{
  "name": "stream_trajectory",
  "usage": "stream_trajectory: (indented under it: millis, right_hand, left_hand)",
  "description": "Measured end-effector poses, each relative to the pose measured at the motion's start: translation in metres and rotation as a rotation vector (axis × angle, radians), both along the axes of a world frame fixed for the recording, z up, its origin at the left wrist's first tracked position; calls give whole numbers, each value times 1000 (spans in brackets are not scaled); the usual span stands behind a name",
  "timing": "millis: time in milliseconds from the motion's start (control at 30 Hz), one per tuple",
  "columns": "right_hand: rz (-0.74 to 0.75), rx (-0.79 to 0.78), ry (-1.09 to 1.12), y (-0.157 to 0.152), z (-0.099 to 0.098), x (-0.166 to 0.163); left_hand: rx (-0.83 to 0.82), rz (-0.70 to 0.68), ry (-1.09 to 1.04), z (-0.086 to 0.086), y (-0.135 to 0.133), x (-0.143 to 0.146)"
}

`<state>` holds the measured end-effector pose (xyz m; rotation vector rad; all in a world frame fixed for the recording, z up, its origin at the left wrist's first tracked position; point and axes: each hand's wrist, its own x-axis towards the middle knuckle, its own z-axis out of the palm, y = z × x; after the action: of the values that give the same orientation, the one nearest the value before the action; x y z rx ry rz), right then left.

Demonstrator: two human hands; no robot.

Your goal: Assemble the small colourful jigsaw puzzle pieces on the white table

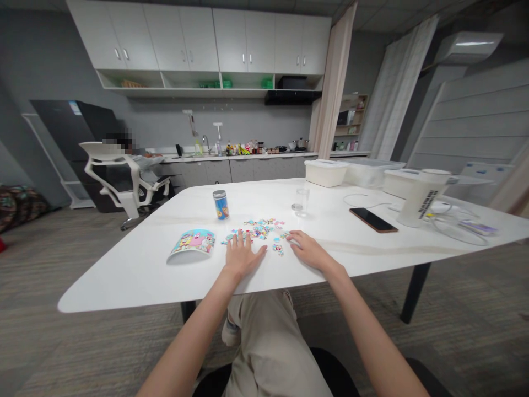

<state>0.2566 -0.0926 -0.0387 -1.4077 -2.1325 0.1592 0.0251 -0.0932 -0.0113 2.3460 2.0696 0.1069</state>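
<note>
Many pieces (261, 230); left hand (241, 257) spread wide, right hand (308, 251) curled, grip unclear.
Risk: careless left sweep could knock the card (191, 243).

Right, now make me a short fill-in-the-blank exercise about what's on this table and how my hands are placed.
1. The curved picture sheet lies on the left hand's ____ side.
2. The cartoon-printed can stands ____, not on its side.
3. The small colourful pieces lie on a tabletop whose colour is ____.
4. Of the left hand's spread digits, the ____ points toward the right hand.

Missing words: left; upright; white; thumb.
</note>
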Motion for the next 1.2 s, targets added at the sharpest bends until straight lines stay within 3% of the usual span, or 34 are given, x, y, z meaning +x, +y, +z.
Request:
stream_trajectory:
  millis: [167, 300, 367, 467, 767, 967, 1067, 1200]
  right_hand:
    - [-16, 4, 23, -1, 0, -2]
    - [-23, 1, 43, -2, -1, -3]
    - [-26, -4, 56, -2, -1, -3]
    - [-30, -21, 79, -2, -1, -2]
    - [-52, -30, 101, -2, -1, 1]
    - [-73, -46, 122, -2, -1, 1]
    - [-82, -50, 114, -2, -1, 1]
    - [-87, -49, 121, -3, 0, 2]
  left_hand:
    - [137, -39, 11, -4, 15, 4]
    - [274, -263, 63, 7, 46, 5]
    - [256, -372, 95, 14, 65, 6]
    - [189, -429, 100, 19, 88, 8]
    - [228, -433, -47, 13, 107, 13]
    - [125, -492, -390, 14, 109, 6]
    - [76, -445, -525, 13, 111, -4]
    - [65, -350, -548, 10, 111, -13]
